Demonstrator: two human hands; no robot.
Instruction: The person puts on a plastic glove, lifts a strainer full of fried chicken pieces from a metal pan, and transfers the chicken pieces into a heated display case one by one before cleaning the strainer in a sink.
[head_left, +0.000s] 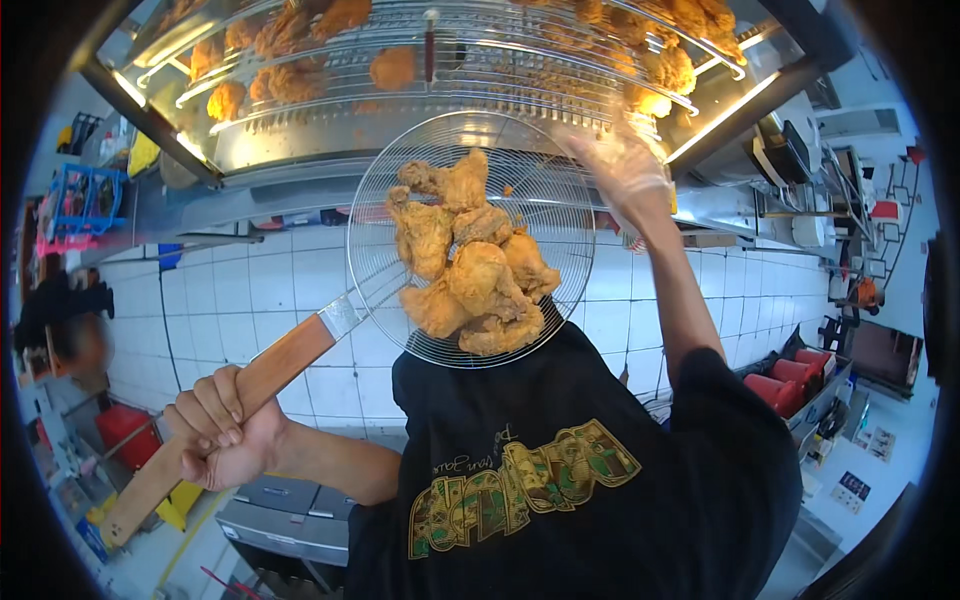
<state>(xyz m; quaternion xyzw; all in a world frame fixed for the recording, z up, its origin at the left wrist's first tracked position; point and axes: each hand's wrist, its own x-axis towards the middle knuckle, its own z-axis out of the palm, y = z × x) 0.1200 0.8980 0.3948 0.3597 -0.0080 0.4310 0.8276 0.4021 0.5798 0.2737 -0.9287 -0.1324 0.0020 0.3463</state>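
My left hand is wrapped around the wooden handle of a round wire skimmer, held level in front of my chest. Several pieces of fried chicken rest together on its wire mesh. My right hand, in a clear plastic glove and blurred, is just beyond the skimmer's right rim at the front of a lit display warmer. Its thumb and fingers look apart, with nothing visible between them. Inside the warmer, more fried chicken sits on wire racks, mostly towards the left and right sides.
A dark-handled tool stands amid the racks. The warmer's metal frame slopes down at the right, above a steel counter edge. A blue plastic basket is at far left, near another person. Red containers stand at right.
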